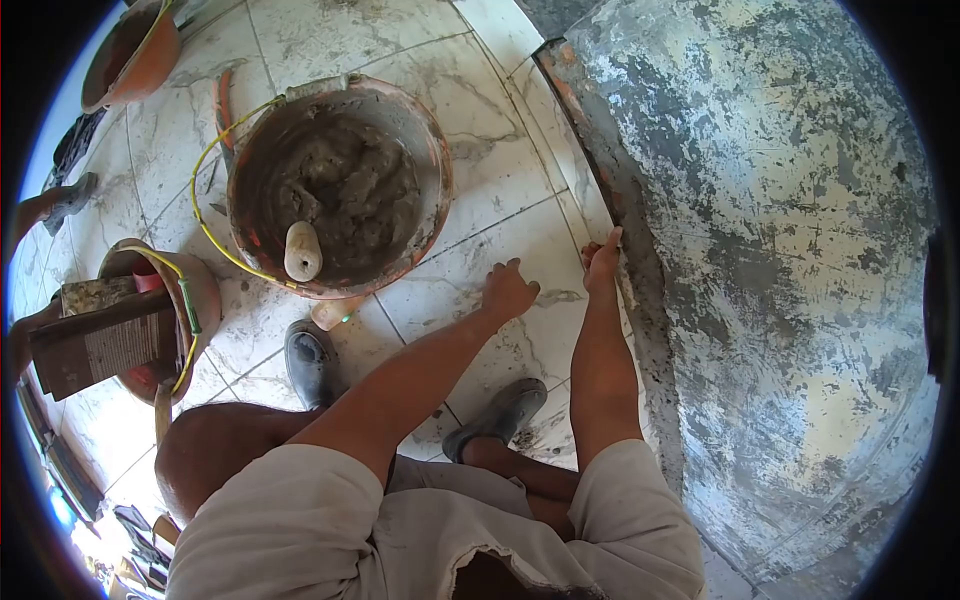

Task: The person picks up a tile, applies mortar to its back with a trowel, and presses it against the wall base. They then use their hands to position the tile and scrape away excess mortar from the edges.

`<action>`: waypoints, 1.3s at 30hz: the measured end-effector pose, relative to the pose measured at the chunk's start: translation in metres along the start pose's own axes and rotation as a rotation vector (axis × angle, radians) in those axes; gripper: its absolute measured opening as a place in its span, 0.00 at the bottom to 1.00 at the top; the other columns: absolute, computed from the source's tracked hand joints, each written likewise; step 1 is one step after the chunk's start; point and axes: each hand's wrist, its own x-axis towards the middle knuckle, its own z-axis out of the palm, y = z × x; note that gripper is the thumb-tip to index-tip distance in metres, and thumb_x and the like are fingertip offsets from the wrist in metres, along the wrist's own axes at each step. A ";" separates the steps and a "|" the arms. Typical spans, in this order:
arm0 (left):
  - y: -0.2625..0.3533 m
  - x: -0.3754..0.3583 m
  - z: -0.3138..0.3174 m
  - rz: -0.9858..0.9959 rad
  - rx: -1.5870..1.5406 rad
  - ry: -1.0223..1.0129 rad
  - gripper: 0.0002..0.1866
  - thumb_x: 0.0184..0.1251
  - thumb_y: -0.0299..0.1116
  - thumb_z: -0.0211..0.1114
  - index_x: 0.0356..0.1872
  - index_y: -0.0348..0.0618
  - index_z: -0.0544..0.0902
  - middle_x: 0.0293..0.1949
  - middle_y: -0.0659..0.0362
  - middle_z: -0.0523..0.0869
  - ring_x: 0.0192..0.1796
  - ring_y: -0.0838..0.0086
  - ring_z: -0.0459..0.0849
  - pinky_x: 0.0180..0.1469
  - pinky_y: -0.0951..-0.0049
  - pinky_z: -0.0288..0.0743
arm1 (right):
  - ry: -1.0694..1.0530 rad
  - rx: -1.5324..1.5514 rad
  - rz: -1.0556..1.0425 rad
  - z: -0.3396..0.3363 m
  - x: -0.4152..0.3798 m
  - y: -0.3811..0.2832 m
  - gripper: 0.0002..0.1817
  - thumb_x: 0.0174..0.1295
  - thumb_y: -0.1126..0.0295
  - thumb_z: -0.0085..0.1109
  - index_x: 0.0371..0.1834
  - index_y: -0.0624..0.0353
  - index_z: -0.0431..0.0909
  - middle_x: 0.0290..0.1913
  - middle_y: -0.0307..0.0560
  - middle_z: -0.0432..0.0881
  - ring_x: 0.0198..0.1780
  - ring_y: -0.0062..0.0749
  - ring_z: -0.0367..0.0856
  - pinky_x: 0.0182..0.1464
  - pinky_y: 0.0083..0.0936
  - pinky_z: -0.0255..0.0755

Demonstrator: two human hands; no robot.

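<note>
My left hand [510,292] hovers over the marbled floor tiles [490,235], fingers loosely bent and apart, holding nothing. At the tile edge beside the rough wall, my right hand [602,262] has curled fingers with one digit stretched toward the wall base. A small reddish patch shows by its fingers; what it is, I cannot make out. A strip of grey mortar [640,260] runs along the joint there. Left of my hands stands a bucket [440,160] of wet mortar [350,190], with a tool's wooden handle [302,252] sticking up from it.
A second bucket [205,300] at left holds a brown cardboard piece [105,345] and other items. Another orange bucket [150,65] stands at the upper left. A person's shoe [72,200] is at the far left. The scraped grey-and-white surface [790,230] fills the right side.
</note>
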 end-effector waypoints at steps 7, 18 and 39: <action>-0.001 0.000 -0.002 -0.021 -0.015 -0.009 0.36 0.54 0.44 0.62 0.63 0.37 0.66 0.56 0.40 0.71 0.59 0.46 0.69 0.61 0.54 0.65 | 0.010 -0.061 0.037 0.000 -0.012 -0.011 0.37 0.54 0.27 0.44 0.30 0.56 0.69 0.23 0.35 0.69 0.23 0.20 0.67 0.24 0.22 0.55; -0.002 0.001 -0.009 -0.012 -0.024 0.034 0.36 0.53 0.43 0.62 0.63 0.36 0.66 0.55 0.39 0.71 0.59 0.47 0.70 0.62 0.56 0.64 | 0.009 -0.065 0.057 -0.002 -0.013 -0.014 0.37 0.54 0.27 0.45 0.37 0.55 0.70 0.26 0.33 0.65 0.27 0.20 0.64 0.28 0.23 0.55; 0.089 0.095 -0.042 0.043 -0.721 0.282 0.43 0.53 0.51 0.70 0.63 0.29 0.65 0.61 0.42 0.71 0.63 0.58 0.70 0.62 0.66 0.64 | 0.007 0.034 0.007 0.002 -0.018 -0.013 0.30 0.61 0.34 0.46 0.24 0.53 0.61 0.18 0.32 0.58 0.18 0.19 0.51 0.22 0.23 0.51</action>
